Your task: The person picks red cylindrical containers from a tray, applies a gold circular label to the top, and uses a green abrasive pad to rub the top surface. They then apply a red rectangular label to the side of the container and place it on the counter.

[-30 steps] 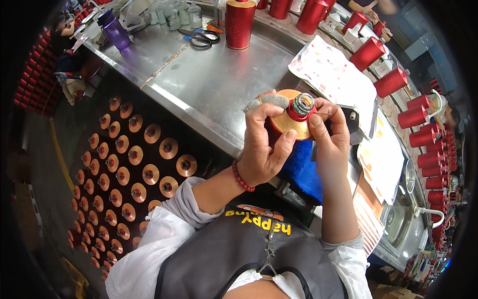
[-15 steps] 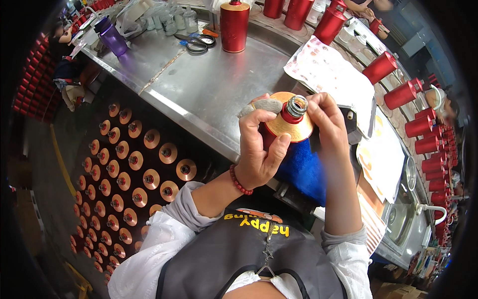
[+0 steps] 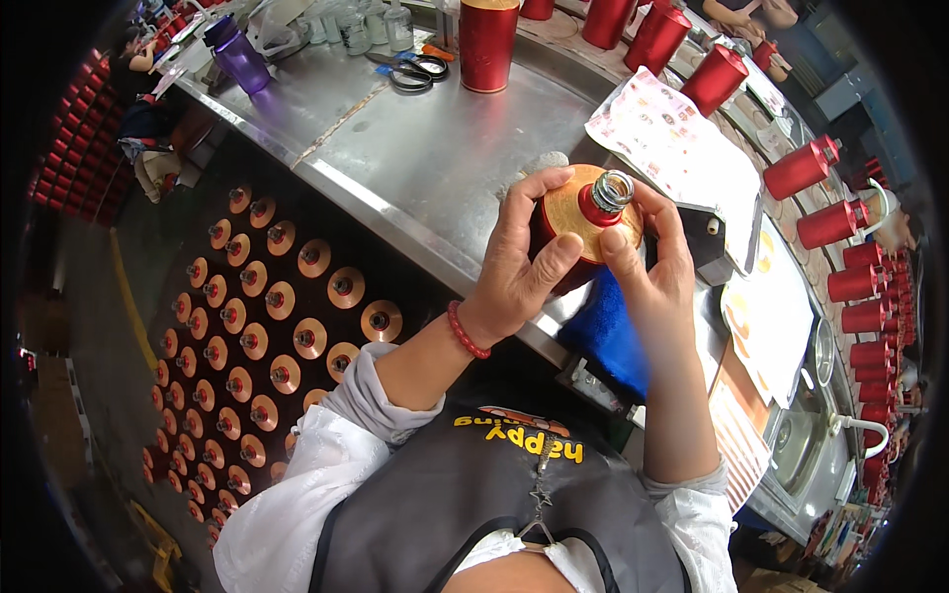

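Note:
A red bottle (image 3: 570, 210) with a gold shoulder and a clear glass threaded neck is held upright between both hands, its mouth uncapped. My left hand (image 3: 519, 252) grips its left side, thumb on the gold shoulder and fingers around the far edge. From the right, my right hand (image 3: 652, 247) wraps the same bottle, thumb near the base of the neck. A grey cloth-like piece (image 3: 546, 161) shows just beyond my left fingers; whether it is held is unclear. Below the bottle hangs a blue cloth (image 3: 608, 336) at the table's edge.
On the metal table (image 3: 405, 148) stand another red bottle (image 3: 487, 49), black scissors (image 3: 413, 72) and a purple water bottle (image 3: 237, 57). Printed sheets (image 3: 672, 133) lie to the right, before a conveyor of red bottles (image 3: 803, 168). Many gold-topped bottles (image 3: 309, 338) stand at lower left.
My right fingers have left the bottle's mouth and now wrap its side, thumb on the shoulder. The bottle has shifted slightly right. The whole view has shifted a little.

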A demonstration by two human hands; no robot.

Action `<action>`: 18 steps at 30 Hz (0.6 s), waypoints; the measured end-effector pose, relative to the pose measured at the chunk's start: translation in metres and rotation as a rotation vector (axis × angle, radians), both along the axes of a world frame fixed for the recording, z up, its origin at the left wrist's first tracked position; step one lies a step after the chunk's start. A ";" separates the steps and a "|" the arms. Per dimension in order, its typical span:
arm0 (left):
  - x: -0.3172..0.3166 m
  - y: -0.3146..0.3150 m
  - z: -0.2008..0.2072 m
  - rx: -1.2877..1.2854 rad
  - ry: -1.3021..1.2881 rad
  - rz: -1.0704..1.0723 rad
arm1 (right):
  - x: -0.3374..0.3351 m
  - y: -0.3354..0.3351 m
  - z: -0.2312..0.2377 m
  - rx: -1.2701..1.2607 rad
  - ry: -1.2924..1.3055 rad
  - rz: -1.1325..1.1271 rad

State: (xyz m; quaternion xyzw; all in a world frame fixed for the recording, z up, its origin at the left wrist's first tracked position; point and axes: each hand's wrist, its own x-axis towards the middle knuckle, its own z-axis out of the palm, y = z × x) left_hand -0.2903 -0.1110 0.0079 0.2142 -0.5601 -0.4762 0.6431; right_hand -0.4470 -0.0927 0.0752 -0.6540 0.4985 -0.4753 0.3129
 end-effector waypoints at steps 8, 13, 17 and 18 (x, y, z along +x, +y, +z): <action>0.003 -0.004 0.003 0.008 -0.007 -0.096 | -0.005 -0.004 -0.011 0.139 -0.298 0.005; 0.028 -0.018 0.008 0.018 -0.055 -0.241 | -0.016 0.010 -0.013 0.228 -0.300 -0.049; 0.024 -0.007 0.017 -0.163 -0.278 -0.035 | -0.011 0.003 -0.016 0.165 -0.224 -0.016; 0.020 -0.003 0.018 -0.237 -0.401 0.098 | -0.011 0.001 -0.017 0.155 -0.207 -0.008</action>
